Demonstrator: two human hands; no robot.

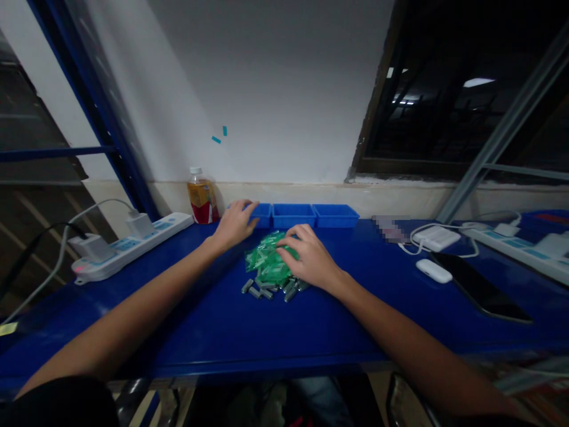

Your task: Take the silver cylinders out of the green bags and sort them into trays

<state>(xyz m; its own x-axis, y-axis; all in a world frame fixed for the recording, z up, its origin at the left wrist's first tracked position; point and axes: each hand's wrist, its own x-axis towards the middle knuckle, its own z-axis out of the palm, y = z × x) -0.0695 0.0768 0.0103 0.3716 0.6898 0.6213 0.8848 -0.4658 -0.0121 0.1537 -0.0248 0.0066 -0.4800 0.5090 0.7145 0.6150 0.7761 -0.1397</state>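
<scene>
My left hand [235, 225] reaches over the left end of the leftmost blue tray [263, 216]. Its fingers are spread and nothing shows in them. With fingers bent and the thumb apart, my right hand [310, 256] rests at the right side of a pile of green translucent pieces [267, 256]. The undersides of its fingertips are partly hidden, and I see nothing gripped. Several small grey metal cylinders [267, 293] lie at the near edge of the pile. Two more blue trays, a middle one [293, 216] and a right one [336, 217], stand in the same row.
A drink bottle [202, 197] stands by the wall, right of a white power strip [133, 244]. On the right lie a black phone [482, 287], a white earbud case [434, 271], a white charger [438, 238] with cable, and another power strip [520, 247]. All rest on the blue table [231, 332].
</scene>
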